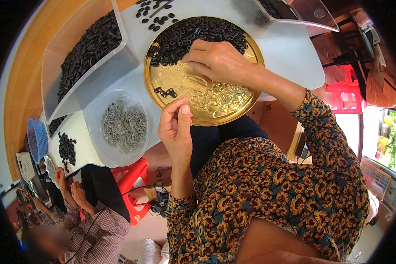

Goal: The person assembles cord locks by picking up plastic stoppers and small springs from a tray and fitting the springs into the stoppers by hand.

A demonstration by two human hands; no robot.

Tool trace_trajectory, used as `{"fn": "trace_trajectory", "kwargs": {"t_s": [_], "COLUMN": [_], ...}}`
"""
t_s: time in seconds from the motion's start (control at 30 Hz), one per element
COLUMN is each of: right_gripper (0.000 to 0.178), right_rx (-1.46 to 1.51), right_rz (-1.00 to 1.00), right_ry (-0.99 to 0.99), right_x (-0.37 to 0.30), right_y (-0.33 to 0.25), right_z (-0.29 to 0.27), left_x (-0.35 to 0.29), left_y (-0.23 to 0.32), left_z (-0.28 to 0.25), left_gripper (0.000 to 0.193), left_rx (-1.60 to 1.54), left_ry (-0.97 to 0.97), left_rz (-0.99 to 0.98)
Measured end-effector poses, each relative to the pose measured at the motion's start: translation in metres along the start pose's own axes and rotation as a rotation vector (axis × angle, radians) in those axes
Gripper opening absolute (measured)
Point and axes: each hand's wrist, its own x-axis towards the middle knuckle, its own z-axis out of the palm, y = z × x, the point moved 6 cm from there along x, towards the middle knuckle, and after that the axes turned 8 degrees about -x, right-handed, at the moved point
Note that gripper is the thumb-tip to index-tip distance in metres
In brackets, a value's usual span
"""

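Black oval pieces (220,31) heap on a round, embossed golden tray (178,78).

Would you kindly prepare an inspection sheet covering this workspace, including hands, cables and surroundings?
Surface: pale flat tabletop; round gold metal tray overhangs its near edge.
Work things: small black oval pieces, heaped on the tray's far side.
Clutter: clear plastic bin of black pieces, round translucent plastic tub of small grey pieces, left of the tray.
Hands: right hand near the heap; left hand by the tray's near rim; grips unclear.
Cables: thin dark cable by a red plastic stool.
Surroundings: striped-sleeved co-worker, lower left.
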Motion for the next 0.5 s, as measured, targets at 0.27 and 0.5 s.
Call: {"fn": "trace_trajectory", "kwargs": {"t_s": [0.27,0.5], "right_gripper": [0.016,0.014], "right_rx": [-0.183,-0.036], "right_rz": [0.049,0.074], "right_ry": [-0.064,-0.050], "right_x": [0.022,0.004], "right_y": [-0.001,-0.009], "right_z": [0.040,0.031], "left_x": [0.001,0.001], "left_y": [0.000,-0.002], "left_z": [0.002,0.000], "left_gripper": [0.018,0.018], "left_rx": [-0.064,-0.078], "left_ry": [-0.015,-0.023], "left_rz": [-0.012,-0.019]}}
